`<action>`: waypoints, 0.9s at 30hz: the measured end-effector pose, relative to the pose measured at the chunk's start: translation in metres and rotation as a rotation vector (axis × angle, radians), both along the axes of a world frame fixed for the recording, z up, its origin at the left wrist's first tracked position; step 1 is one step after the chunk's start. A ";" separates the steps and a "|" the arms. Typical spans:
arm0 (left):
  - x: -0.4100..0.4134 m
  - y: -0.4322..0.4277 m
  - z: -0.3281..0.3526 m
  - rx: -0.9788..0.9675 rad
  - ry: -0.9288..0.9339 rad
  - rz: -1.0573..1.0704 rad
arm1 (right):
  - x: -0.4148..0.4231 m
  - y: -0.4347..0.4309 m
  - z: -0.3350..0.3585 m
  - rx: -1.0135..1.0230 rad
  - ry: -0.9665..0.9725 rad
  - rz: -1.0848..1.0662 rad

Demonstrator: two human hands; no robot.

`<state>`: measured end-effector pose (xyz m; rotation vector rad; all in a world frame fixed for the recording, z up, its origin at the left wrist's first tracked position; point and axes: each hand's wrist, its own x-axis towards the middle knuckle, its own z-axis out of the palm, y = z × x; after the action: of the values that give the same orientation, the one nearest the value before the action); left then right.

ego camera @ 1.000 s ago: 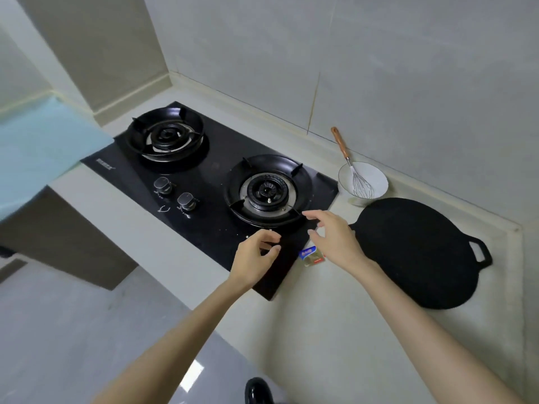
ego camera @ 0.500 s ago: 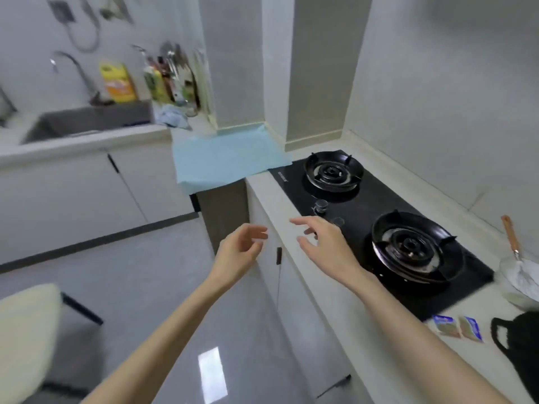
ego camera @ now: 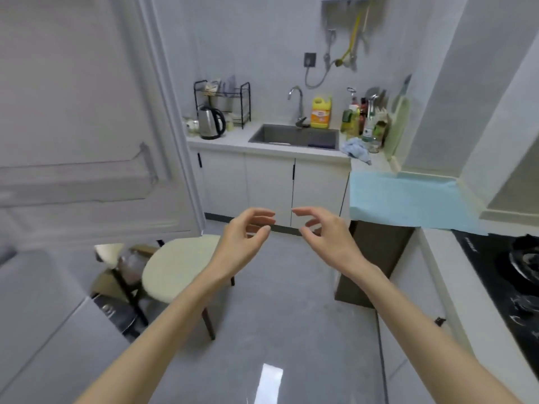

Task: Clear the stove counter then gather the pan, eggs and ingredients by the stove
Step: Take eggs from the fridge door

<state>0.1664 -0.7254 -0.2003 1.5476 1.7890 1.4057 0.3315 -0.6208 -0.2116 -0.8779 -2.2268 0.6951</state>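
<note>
My left hand (ego camera: 243, 239) and my right hand (ego camera: 326, 234) hang side by side in mid-air over the grey floor, fingers curled and apart, holding nothing. The black gas stove (ego camera: 507, 281) shows only at the right edge, with one burner partly in frame, well to the right of both hands. Far ahead on the sink counter stand several bottles (ego camera: 357, 119) and a yellow jug (ego camera: 320, 112). The black pan, the whisk bowl and the small packets are out of view.
A sink (ego camera: 294, 137) with a tap lies ahead, a kettle (ego camera: 210, 123) and a black rack (ego camera: 223, 102) to its left. A blue cloth (ego camera: 408, 201) covers the counter by the stove. A cream chair (ego camera: 175, 266) stands at left, under a white door (ego camera: 87, 126).
My view has swung left, from the stove and pan to the sink side of the kitchen. Both hands left the counter by the packets and now float open over the floor.
</note>
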 end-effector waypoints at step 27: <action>-0.175 -0.103 0.192 0.301 0.240 0.689 | -0.249 -0.028 0.214 0.344 0.313 0.721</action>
<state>-0.0088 -0.8281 -0.0081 1.3263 2.5077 1.9317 0.0827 -0.6488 0.0024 0.2182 -2.2513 0.6667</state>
